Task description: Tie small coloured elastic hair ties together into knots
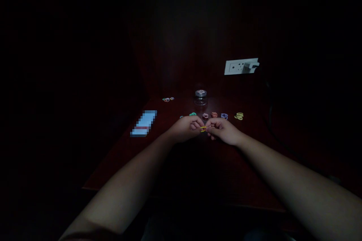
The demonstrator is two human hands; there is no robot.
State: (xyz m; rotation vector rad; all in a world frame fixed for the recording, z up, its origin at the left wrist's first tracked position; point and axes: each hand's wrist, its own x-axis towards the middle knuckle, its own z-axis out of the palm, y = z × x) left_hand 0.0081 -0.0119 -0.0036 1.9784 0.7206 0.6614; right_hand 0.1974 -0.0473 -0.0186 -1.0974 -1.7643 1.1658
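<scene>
Between my fingertips is a small yellow hair tie (203, 129), a stretchy-looking loop. My left hand (188, 126) pinches it from the left, and my right hand (222, 129) pinches its other side. Just beyond my hands lies a row of small coloured loops in piles: green (192, 114), pink (205, 115), orange (214, 115), purple (224, 116) and pale yellow (239, 115). A bluish loop is partly hidden behind my left hand.
A clear round jar (200, 98) with a lid stands behind the row. More mixed loops (167, 99) lie at the back left. A phone-like blurred rectangle (144, 123) rests on the dark red table (121, 158). A wall socket (240, 66) holds a plug; a cable hangs at right.
</scene>
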